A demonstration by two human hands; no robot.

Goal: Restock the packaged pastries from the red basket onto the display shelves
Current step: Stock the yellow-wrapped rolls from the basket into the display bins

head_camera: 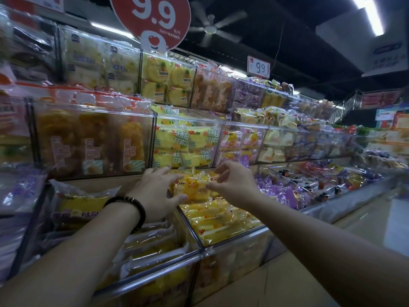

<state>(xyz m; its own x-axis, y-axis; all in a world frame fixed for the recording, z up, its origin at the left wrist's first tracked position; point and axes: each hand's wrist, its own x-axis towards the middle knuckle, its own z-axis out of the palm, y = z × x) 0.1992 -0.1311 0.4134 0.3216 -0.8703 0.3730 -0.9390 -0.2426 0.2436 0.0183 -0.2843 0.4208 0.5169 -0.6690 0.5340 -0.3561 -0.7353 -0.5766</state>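
Observation:
Both my hands reach into the lowest clear bin (194,234) of the pastry display. My left hand (158,191), with a dark bead bracelet on its wrist, has its fingers spread against the left side of a yellow packaged pastry (191,188) on top of the pile. My right hand (232,181) pinches the right edge of the same packet between thumb and fingers. More yellow packets (221,220) lie flat in the bin below it. The red basket is out of view.
Clear acrylic bins rise in tiers: yellow mango packets (186,142) right behind my hands, orange pastries (88,140) to the left, purple packets (287,191) to the right. A round red 9.9 price sign (152,16) hangs overhead. The tiled aisle floor (332,273) runs along the right.

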